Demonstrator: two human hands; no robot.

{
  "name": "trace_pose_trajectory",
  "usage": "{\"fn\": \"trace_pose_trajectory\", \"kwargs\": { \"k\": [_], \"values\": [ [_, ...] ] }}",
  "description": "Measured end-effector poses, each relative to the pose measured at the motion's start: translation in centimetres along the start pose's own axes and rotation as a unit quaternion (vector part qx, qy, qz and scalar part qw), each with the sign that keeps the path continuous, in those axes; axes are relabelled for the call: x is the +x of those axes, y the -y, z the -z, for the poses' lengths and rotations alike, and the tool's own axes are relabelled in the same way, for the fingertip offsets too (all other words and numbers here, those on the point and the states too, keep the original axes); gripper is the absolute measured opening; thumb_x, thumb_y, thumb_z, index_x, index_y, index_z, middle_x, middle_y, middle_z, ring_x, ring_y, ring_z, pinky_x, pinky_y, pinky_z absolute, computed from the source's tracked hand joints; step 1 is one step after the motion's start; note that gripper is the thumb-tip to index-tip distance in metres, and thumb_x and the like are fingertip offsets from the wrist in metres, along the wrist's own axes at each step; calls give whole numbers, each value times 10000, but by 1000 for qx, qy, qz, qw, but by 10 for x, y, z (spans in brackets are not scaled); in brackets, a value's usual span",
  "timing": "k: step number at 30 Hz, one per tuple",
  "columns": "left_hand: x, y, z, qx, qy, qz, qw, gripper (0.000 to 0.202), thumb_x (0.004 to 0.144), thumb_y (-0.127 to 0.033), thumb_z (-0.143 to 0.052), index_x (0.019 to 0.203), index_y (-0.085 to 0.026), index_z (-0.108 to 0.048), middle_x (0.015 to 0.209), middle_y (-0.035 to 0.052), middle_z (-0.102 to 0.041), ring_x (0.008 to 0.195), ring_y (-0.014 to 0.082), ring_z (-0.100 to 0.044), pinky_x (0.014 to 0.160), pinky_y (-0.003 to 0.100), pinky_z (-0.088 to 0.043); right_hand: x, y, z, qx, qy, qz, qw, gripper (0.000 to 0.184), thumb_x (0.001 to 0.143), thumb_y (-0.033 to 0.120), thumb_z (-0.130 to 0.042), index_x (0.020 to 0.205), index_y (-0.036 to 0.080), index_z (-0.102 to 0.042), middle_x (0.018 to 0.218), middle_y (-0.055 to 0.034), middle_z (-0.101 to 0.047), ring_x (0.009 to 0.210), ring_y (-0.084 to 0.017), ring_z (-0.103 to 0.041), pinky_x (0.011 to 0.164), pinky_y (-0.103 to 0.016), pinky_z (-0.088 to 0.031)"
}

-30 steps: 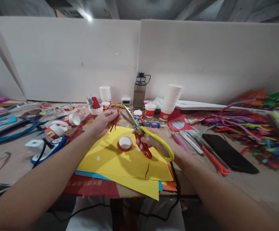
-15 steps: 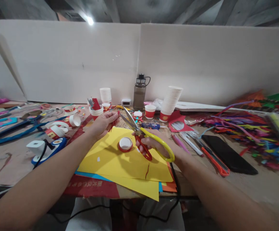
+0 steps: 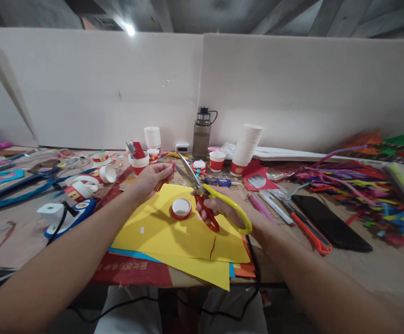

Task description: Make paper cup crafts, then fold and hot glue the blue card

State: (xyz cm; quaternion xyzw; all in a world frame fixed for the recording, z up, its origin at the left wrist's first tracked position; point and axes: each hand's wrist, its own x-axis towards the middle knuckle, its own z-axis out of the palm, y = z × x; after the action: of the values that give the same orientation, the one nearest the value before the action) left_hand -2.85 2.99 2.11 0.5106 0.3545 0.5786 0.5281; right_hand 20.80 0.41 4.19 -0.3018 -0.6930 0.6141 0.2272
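Between the thumb and fingers of my left hand [image 3: 155,178] is a thin red strip [image 3: 173,165]; its tip pokes out toward the blades, and its material is unclear. My right hand [image 3: 222,204] grips scissors [image 3: 197,188] with one yellow and one red handle loop. Their blades are parted and point up and left, with the lower blade tip close to the strip. Beneath both hands lie sheets of yellow paper [image 3: 188,239]. On them sit a white cup base with a red rim [image 3: 181,208], a narrow dark red offcut [image 3: 213,247] and a small white scrap [image 3: 142,229].
Stacked paper cups [image 3: 248,146], a water bottle [image 3: 202,134] and a blue glue-like tube [image 3: 217,182] stand or lie behind. To the right are a utility knife [image 3: 311,232], a black phone [image 3: 330,222] and colourful pipe cleaners [image 3: 355,185]. Cut cups [image 3: 80,190] lie left.
My left hand has shifted slightly, and the red strip's tip sits a little further right, nearer the lower blade. The scissors stay parted in almost the same place.
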Motion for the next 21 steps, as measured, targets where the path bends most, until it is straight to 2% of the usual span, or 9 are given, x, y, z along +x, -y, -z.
{"fn": "trace_pose_trajectory", "kwargs": {
  "k": [4,9,12,16,21],
  "values": [
    [-1,0,-3,6,-3,2,1000,215,696,-323,-732,716,-129,-642,591,6,-553,534,80,-460,499,183,-341,3,-6,-2,22,-28,-4,999,251,739,282,-565,968,188,-526,643,17,-578,503,-111,-552,436,-222,-463],
    [-3,-3,-6,10,-9,2,1000,226,697,-333,-729,698,-129,-631,580,2,-554,529,73,-454,500,178,-330,-4,7,-11,1,-56,-23,998,231,756,365,-572,882,175,-533,560,37,-529,387,-69,-465,335,-169,-387],
    [-3,-4,-7,12,-12,-3,1000,233,677,-328,-743,688,-125,-629,580,3,-559,535,74,-461,511,176,-339,-7,10,-14,-2,-69,-26,997,259,764,394,-561,903,177,-538,582,38,-538,372,-62,-457,315,-165,-380],
    [-2,-3,-6,19,-22,-8,1000,240,646,-322,-763,688,-126,-630,571,2,-565,532,79,-468,509,180,-345,-5,6,-14,-19,-81,-31,996,303,772,379,-542,999,178,-558,593,40,-548,383,-69,-481,333,-178,-412],
    [0,-2,-6,28,-21,-14,999,250,640,-335,-764,681,-128,-631,567,2,-566,536,79,-473,517,184,-348,-5,9,-17,-35,-92,-31,995,271,762,333,-526,973,170,-573,565,47,-538,357,-62,-457,318,-170,-402]
  ]
}}
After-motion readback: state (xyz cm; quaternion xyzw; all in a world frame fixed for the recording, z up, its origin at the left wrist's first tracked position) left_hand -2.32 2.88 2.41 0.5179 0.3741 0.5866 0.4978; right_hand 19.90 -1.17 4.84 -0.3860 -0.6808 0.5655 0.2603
